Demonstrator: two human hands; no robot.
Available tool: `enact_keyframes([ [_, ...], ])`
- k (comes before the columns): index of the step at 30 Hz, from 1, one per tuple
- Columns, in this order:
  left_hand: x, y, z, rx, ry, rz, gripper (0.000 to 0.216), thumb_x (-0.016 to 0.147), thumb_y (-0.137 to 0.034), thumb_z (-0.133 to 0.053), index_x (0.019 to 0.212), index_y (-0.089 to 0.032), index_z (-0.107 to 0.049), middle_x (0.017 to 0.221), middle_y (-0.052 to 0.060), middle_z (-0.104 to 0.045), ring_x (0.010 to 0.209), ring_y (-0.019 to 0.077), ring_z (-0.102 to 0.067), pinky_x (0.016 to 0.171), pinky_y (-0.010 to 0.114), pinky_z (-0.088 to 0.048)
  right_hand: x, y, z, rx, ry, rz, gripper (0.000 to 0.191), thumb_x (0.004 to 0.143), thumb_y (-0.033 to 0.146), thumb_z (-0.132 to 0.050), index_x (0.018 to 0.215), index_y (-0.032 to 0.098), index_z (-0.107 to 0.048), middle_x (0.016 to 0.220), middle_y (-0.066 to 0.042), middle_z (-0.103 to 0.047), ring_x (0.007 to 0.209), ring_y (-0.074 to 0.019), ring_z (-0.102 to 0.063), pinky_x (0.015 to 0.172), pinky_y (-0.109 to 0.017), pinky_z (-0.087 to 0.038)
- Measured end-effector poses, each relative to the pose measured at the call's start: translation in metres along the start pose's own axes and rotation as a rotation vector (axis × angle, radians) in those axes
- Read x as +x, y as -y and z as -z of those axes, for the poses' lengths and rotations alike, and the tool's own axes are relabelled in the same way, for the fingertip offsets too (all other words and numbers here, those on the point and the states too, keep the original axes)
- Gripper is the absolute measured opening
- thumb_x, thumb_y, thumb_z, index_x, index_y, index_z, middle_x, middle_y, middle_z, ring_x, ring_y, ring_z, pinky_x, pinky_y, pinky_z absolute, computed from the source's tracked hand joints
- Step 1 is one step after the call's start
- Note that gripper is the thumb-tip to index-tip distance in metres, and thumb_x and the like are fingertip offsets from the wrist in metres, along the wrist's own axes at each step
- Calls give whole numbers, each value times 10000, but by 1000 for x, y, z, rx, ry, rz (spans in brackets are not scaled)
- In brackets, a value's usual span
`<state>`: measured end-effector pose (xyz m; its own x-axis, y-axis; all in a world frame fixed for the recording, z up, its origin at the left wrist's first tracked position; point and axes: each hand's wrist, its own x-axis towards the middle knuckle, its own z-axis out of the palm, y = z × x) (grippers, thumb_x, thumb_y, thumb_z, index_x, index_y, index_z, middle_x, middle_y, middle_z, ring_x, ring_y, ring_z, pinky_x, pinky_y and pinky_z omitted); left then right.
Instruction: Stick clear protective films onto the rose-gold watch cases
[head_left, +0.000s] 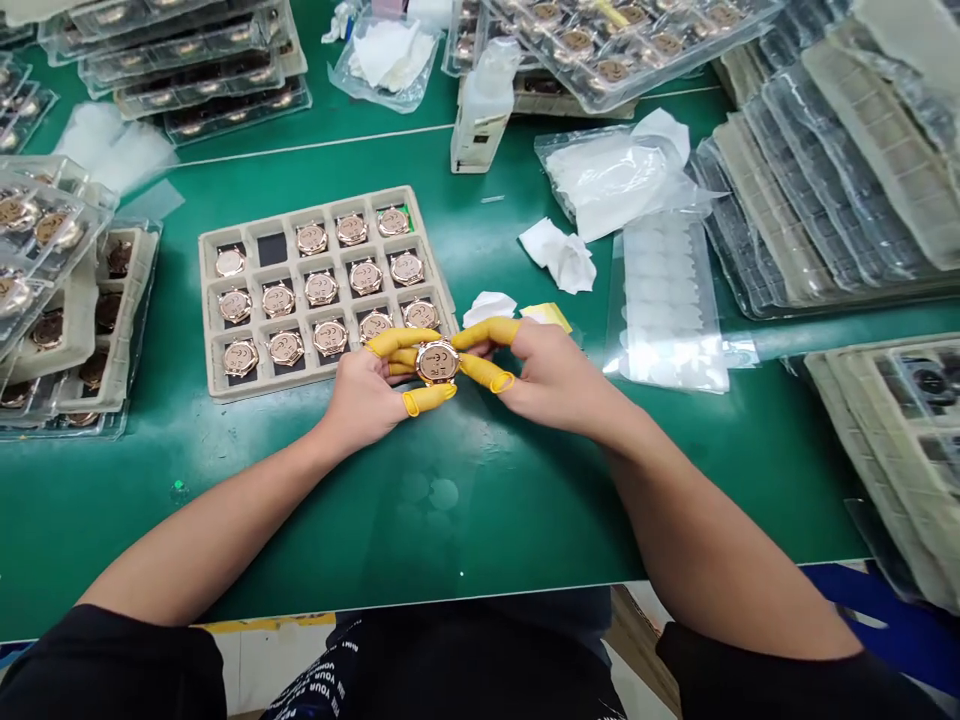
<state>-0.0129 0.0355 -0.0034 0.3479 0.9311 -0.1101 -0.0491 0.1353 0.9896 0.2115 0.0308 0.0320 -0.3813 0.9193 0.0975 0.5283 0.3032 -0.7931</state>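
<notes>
The table (315,540) is green and shiny, with stacks of plastic trays (795,200) around the sides. Crumpled white paper (570,262) lies on it. A grey tray (208,320) has square pockets holding round, pinkish metal watches (278,299). Wearing yellow rubber finger covers, the left hand (364,395) and right hand (555,375) pinch one round watch case (437,363) between them, near the grey tray's corner.

I see black sleeves (112,660) at eight and four o'clock, rolled-edge yellow finger covers (431,399), white lettering (324,680) at seven.
</notes>
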Motion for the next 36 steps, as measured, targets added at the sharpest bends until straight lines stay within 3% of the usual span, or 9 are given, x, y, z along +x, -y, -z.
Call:
enact_keyframes([
  [8, 0, 0, 0, 53, 25, -55, 664, 592, -283, -992, 1193, -165, -736, 1108, 77, -834, 1029, 233, -815, 978, 355, -681, 3, 5, -1, -89, -5, -6, 172, 910, 221, -620, 987, 184, -770, 854, -68, -776, 773, -201, -663, 700, -331, -463],
  [15, -3, 1, 1, 160, 56, -147, 563, 675, -264, -935, 1197, -159, -755, 1034, 61, -839, 957, 211, -823, 928, 325, -693, 4, 3, -1, -71, 3, -102, 137, 974, 282, -586, 944, 197, -689, 835, -58, -764, 739, -185, -650, 676, -312, -418],
  [24, -3, 1, 0, 171, 91, -194, 533, 665, -253, -944, 1160, -162, -769, 1060, 68, -842, 939, 206, -821, 909, 313, -693, 4, 5, -3, -128, -27, -73, 73, 972, 257, -538, 918, 232, -581, 844, -47, -742, 751, -201, -635, 722, -337, -404],
  [29, -4, 2, 1, 132, 155, -168, 545, 639, -232, -965, 1150, -179, -782, 1075, 62, -838, 896, 170, -808, 882, 277, -686, 3, -2, -11, -100, -33, -127, 117, 931, 199, -541, 1020, 255, -490, 761, -8, -642, 693, -208, -583, 719, -353, -404],
  [32, -3, 0, 0, 43, 113, -61, 624, 578, -230, -995, 1157, -174, -770, 1062, 65, -836, 900, 176, -807, 887, 290, -684, 3, -4, -8, -110, -202, -111, 43, 1001, 288, -524, 1024, 253, -534, 906, -63, -639, 863, -237, -615, 818, -401, -456],
  [34, -2, -2, -1, 14, 46, 6, 656, 559, -238, -999, 1164, -163, -757, 1049, 73, -834, 915, 191, -805, 897, 319, -684, 2, -3, -4, -113, -378, -80, 79, 993, 328, -571, 990, 253, -597, 1060, -100, -619, 1019, -256, -601, 874, -425, -477],
  [36, -1, -3, -2, 27, 6, 44, 658, 564, -238, -990, 1171, -157, -748, 1030, 75, -832, 920, 196, -800, 910, 339, -678, 1, 1, -2, -20, -443, -87, 75, 960, 330, -624, 973, 260, -649, 1127, -99, -604, 1055, -247, -586, 871, -418, -494],
])
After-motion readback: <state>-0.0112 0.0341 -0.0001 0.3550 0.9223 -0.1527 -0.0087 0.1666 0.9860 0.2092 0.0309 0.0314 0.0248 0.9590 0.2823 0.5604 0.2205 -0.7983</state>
